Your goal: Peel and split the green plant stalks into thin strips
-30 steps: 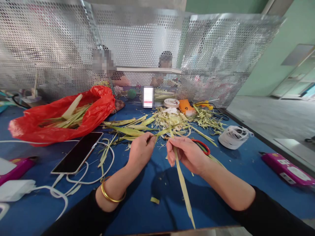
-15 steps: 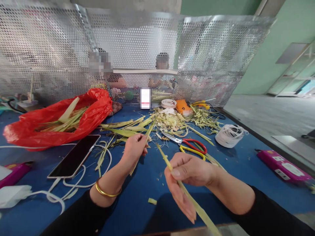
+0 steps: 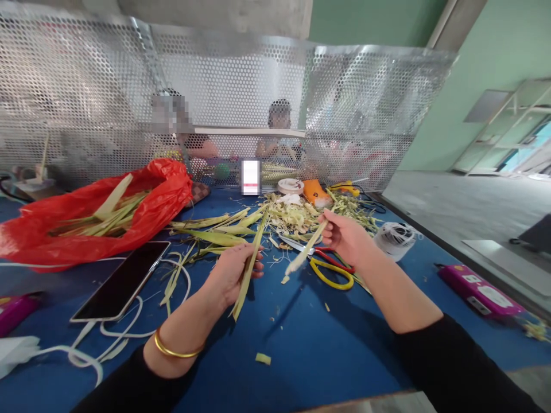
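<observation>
My left hand [image 3: 236, 272], with a gold bangle at the wrist, pinches a long green leaf strip [image 3: 249, 267] that slants down toward me over the blue table [image 3: 241, 384]. Between the fingers of my right hand [image 3: 342, 232] is the upper end of a pale stalk [image 3: 305, 254]; its lower end hangs down toward the left. Beneath the right hand lie scissors [image 3: 331, 275] with one red and one yellow handle. Shredded leaf scraps [image 3: 297, 215] are heaped beyond both hands, and longer green leaves [image 3: 219, 235] lie behind my left hand.
At the left are a red plastic bag [image 3: 172, 189] of leaves, a phone [image 3: 123, 281] and white cables. White twine [image 3: 395, 241] and a purple pack [image 3: 480, 289] are at the right. Behind stands a perforated metal screen [image 3: 232, 74], with people beyond it.
My right hand has moved up and away from me; the stalk in it now hangs toward the left. The strip in my left hand has shifted, with more of it showing below the fingers.
</observation>
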The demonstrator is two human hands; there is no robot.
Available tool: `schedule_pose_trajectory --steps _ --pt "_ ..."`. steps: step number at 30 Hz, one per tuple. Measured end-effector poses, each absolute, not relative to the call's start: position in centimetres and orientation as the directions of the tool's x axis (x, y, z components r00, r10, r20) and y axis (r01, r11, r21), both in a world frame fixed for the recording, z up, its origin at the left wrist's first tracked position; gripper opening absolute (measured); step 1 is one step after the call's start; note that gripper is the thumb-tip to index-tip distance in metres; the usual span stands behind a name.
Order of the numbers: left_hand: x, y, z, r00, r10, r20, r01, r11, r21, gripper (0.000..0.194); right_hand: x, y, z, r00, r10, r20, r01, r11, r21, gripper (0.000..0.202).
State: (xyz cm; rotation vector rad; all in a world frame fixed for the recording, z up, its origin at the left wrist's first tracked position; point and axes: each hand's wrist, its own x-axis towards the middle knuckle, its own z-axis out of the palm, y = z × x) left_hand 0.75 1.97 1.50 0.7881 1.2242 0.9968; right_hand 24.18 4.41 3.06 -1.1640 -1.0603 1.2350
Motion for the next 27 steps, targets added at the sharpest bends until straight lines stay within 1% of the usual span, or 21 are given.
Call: schedule_pose_trajectory --steps 2,5,7,9,11,13,14,15,16,17,18,19,20,23,25,27 --pt "0.8 1.9 1.6 0.032 0.922 -0.385 -0.188 0.384 0.904 0.009 25.1 5.1 2.7 0.096 0.995 -0.032 -0.012 -0.031 -0.999 0.038" --pt "0.9 1.8 1.7 0.039 0.917 -0.396 -0.196 0.396 0.897 0.009 26.1 6.0 1.8 0.117 0.991 -0.071 0.16 -0.089 -0.983 0.038" --pt "1.1 1.6 1.8 0.049 0.913 -0.404 -0.2 0.405 0.892 0.01 26.6 6.4 1.2 0.181 0.981 -0.073 0.3 -0.126 -0.946 0.036" --pt "1.4 1.3 1.7 0.064 0.908 -0.414 -0.198 0.418 0.887 0.009 26.9 6.6 0.9 0.276 0.961 -0.037 0.411 -0.152 -0.899 0.031" --pt "1.7 1.1 1.6 0.078 0.906 -0.415 -0.198 0.422 0.885 0.008 26.6 6.3 1.0 0.377 0.924 0.059 0.529 -0.163 -0.833 0.028" --pt "2.1 0.8 1.4 0.072 0.916 -0.395 -0.204 0.402 0.893 0.005 25.5 5.6 1.3 0.402 0.89 0.215 0.682 -0.135 -0.718 0.031" --pt "2.2 0.7 1.3 0.057 0.925 -0.375 -0.205 0.378 0.903 0.004 24.6 5.0 1.4 0.35 0.89 0.291 0.763 -0.09 -0.64 0.033" --pt "2.4 0.6 1.1 0.035 0.937 -0.348 -0.201 0.348 0.916 0.005 23.5 4.3 1.4 0.252 0.916 0.314 0.784 -0.003 -0.621 0.032" --pt "2.5 0.5 0.9 0.014 0.949 -0.315 -0.191 0.311 0.931 0.007 22.3 3.6 1.3 0.142 0.949 0.283 0.743 0.086 -0.663 0.033" --pt "2.7 0.4 0.7 -0.002 0.962 -0.275 -0.174 0.27 0.947 0.009 21.1 2.9 1.2 0.035 0.974 0.224 0.644 0.149 -0.75 0.034" --pt "2.8 0.3 0.5 -0.007 0.972 -0.233 -0.152 0.229 0.961 0.012 19.9 2.1 0.9 -0.076 0.985 0.152 0.505 0.169 -0.846 0.036" --pt "2.9 0.3 0.2 -0.003 0.981 -0.192 -0.13 0.19 0.973 0.014 18.7 1.5 0.6 -0.165 0.984 0.065 0.374 0.123 -0.919 0.037" --pt "3.0 0.2 0.0 0.002 0.988 -0.152 -0.112 0.151 0.982 0.015 17.8 0.9 0.2 -0.211 0.977 0.005 0.283 0.066 -0.957 0.038" --pt "3.2 0.2 -0.7 0.02 0.996 -0.09 -0.108 0.091 0.99 0.016 16.3 0.1 -0.5 -0.234 0.971 -0.051 0.179 -0.008 -0.984 0.037" --pt "3.2 0.3 -0.9 0.02 0.993 -0.118 -0.158 0.12 0.98 0.018 16.1 0.1 -0.7 -0.258 0.964 -0.061 0.141 -0.025 -0.99 0.035" --pt "3.1 0.3 -0.9 0.017 0.983 -0.182 -0.225 0.181 0.957 0.021 16.4 0.2 -0.6 -0.285 0.956 -0.066 0.111 -0.035 -0.993 0.033"
